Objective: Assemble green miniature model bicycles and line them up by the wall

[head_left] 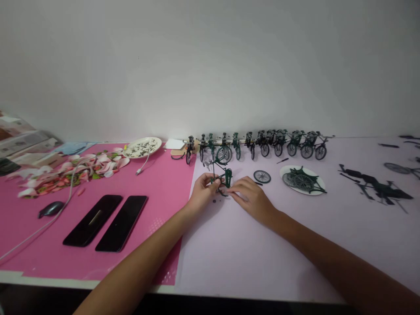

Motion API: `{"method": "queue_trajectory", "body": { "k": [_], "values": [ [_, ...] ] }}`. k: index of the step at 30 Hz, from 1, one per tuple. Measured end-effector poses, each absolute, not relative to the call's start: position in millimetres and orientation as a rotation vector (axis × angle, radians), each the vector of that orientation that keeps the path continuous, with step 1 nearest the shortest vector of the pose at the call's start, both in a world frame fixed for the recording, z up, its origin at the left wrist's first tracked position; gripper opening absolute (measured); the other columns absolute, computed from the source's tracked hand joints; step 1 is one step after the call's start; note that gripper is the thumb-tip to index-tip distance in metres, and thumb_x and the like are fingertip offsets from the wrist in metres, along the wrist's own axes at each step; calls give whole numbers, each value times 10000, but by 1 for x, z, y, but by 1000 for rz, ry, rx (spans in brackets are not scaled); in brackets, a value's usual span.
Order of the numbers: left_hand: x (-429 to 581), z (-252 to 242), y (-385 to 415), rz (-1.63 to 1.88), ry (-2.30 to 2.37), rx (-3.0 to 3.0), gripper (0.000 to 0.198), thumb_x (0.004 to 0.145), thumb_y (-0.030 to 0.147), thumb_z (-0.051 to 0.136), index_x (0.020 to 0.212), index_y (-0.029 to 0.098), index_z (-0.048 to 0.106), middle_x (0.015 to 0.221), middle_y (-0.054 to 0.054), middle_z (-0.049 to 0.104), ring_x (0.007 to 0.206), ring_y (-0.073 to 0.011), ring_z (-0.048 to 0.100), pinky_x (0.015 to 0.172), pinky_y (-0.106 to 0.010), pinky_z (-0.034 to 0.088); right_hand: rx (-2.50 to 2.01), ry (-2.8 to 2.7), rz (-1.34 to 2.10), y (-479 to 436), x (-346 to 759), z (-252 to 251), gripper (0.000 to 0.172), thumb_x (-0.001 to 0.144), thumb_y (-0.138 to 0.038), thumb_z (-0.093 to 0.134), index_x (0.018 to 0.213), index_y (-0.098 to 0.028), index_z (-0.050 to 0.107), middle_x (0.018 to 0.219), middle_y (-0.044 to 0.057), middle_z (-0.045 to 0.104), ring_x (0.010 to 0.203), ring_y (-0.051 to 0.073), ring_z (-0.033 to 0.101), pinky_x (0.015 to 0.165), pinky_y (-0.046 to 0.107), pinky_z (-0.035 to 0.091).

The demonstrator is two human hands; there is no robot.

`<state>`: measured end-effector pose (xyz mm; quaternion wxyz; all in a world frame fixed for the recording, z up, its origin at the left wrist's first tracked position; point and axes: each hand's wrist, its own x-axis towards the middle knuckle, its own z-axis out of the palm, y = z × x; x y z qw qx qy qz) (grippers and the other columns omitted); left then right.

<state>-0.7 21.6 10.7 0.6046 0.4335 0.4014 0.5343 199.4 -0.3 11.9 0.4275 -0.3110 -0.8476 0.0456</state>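
Observation:
A dark green miniature bicycle [229, 174] is tilted up off the lilac sheet, one spoked wheel at its far end. My left hand [204, 191] pinches its frame between thumb and fingers. From the other side, the closed fingertips of my right hand [252, 195] meet at the bicycle's near end; what they pinch is too small to make out. A loose spoked wheel [262, 176] lies flat just beyond my right hand. Tiny dark bits [214, 201] rest below the bicycle.
Assembled miniature bicycles [306, 151] line the wall. An oval white plate [320, 192] carries wheels and frames; dark parts [377, 186] lie farther right. On the pink side are two phones [122, 223], a mouse [51, 208], a cable [70, 192], petals [75, 173] and a round plate [158, 143].

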Motion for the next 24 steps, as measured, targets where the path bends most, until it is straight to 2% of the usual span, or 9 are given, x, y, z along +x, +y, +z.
{"method": "queue_trajectory", "body": {
  "k": [7,13,17,24],
  "values": [
    [2,7,19,1178,935,1087,579,644,499,942,989,180,604,992,-72,734,810,-208,740,663,-328,628,-736,-2149,140,-2,197,9,202,1038,-237,582,1053,-253,783,918,72,742,902,233,632,802,407,556],
    [4,9,17,1155,935,1136,593,643,532,933,985,184,595,1001,-65,724,776,-177,726,604,-255,578,-761,-2191,104,-3,197,13,226,1042,-236,570,1037,-254,795,912,76,735,888,232,610,798,413,553],
    [4,12,16,1136,942,1162,596,642,539,929,976,185,584,937,-39,713,722,-146,694,557,-214,517,-697,-2188,32,-2,196,13,209,1034,-201,578,1011,-214,785,887,79,731,862,227,588,766,406,550],
    [3,11,16,1123,949,1193,583,668,555,908,982,189,579,899,-29,707,677,-125,657,548,-208,480,-663,-2188,-50,-2,195,13,173,1021,-166,599,997,-202,766,873,75,718,864,228,581,760,393,542]
  ]
}}
